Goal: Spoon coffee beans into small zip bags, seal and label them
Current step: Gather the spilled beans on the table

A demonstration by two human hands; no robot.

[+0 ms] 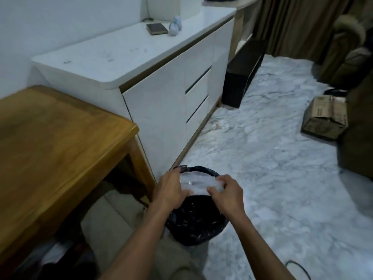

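Both hands are out in front, low in the view, working over a black bin that stands on the marble floor. Between them is a clear plastic bag, stretched flat across the near half of the bin's mouth. The left hand has its edge: fingers curled in, thumb on top, pinching the bag's left end. The right hand mirrors it, fingers bent and clamped on the right end, where the plastic bunches up a little around the fingertips. So the bag hangs between the two grips, its middle bare and free, held above the dark liner of the bin rather than lying in it. Whether there is anything inside the bag, I cannot tell; it reads pale and glossy, nothing more.

The bin is lined with a black bag, its rim showing just beyond the knuckles. To the left sits a wooden worktop, its corner near the left forearm. Beyond that runs a long white cabinet with drawers; on its top, far back, lie a small dark book and a pale little figure just beside it. Off to the right, a cardboard box rests on the floor next to a dark sofa.
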